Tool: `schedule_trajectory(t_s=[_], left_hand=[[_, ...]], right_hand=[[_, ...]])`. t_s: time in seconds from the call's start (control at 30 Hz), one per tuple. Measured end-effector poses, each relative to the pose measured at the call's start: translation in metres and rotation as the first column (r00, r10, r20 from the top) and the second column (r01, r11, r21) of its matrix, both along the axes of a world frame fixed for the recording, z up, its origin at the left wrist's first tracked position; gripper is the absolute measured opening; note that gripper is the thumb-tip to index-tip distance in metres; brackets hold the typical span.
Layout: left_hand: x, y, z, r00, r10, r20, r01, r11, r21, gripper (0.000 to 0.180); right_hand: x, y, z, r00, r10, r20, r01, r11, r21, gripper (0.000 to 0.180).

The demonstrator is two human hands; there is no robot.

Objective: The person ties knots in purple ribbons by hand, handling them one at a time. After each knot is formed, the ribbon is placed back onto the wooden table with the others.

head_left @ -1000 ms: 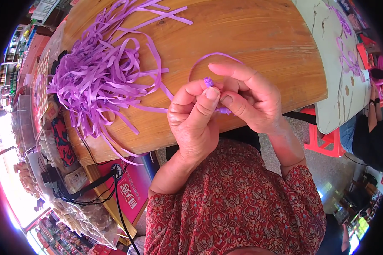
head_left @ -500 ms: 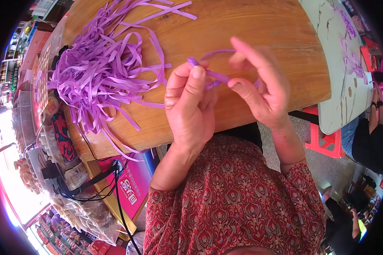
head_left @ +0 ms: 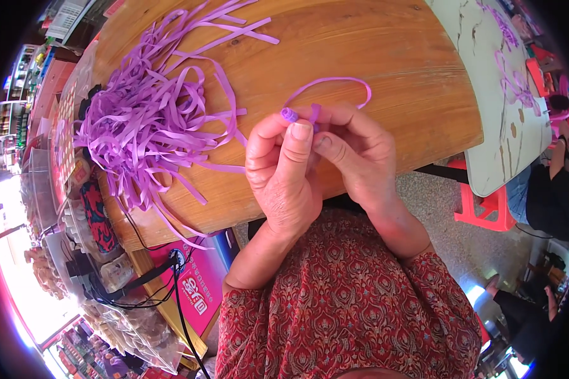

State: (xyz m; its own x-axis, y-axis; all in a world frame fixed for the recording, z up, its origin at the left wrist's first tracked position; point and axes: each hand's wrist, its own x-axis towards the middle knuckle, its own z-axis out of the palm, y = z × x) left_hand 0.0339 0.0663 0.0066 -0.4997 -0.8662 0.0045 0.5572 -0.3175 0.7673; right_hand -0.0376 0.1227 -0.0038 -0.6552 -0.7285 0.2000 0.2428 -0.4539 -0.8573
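My left hand [head_left: 283,161] pinches a purple ribbon, and a small rolled or knotted end [head_left: 289,115] of it pokes up beside the thumb tip. My right hand [head_left: 357,148] is close against it, thumb and index finger closed on the same ribbon [head_left: 315,114] just right of the left thumb. From between the hands a loose length of ribbon [head_left: 335,79] arcs out over the wooden table. Part of the ribbon is hidden behind my fingers. To the left lies a big tangled heap of purple ribbons [head_left: 148,120], some strands reaching toward my left wrist.
The wooden table [head_left: 411,76] spreads under my hands. A white marbled table [head_left: 506,145] with purple ribbon pieces adjoins on the right, a red stool [head_left: 487,208] below it. Dark cables [head_left: 177,278] and a pink box [head_left: 196,284] are at lower left. Another person sits at far right.
My right hand has come in from the right to meet the left, its raised fingers now closed on the ribbon. The loose length now curves in a wider arc beyond my hands.
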Motion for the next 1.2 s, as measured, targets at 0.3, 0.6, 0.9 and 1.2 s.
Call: schedule_trajectory(t_s=[0.3, 0.6, 0.9, 1.2], left_hand=[[0.002, 0.001, -0.005, 0.999, -0.036, 0.014, 0.037, 0.996, -0.085, 0.012], [0.003, -0.002, -0.01, 0.985, -0.171, -0.019, 0.172, 0.976, 0.136, 0.012], [0.001, -0.035, 0.003, 0.99, 0.14, 0.014, -0.121, 0.902, -0.414, 0.012], [0.027, -0.05, 0.033, 0.984, -0.169, -0.056, 0.145, 0.942, -0.303, 0.012]], right_hand=[[-0.003, 0.003, -0.002, 0.998, 0.063, 0.028, -0.061, 0.997, -0.052, 0.022], [-0.016, 0.0, -0.013, 0.941, -0.057, -0.334, 0.076, 0.996, 0.045, 0.021], [-0.035, 0.02, 0.001, 0.987, -0.109, -0.12, 0.086, 0.979, -0.183, 0.02], [-0.04, 0.023, 0.011, 0.99, -0.063, -0.125, 0.027, 0.963, -0.269, 0.018]])
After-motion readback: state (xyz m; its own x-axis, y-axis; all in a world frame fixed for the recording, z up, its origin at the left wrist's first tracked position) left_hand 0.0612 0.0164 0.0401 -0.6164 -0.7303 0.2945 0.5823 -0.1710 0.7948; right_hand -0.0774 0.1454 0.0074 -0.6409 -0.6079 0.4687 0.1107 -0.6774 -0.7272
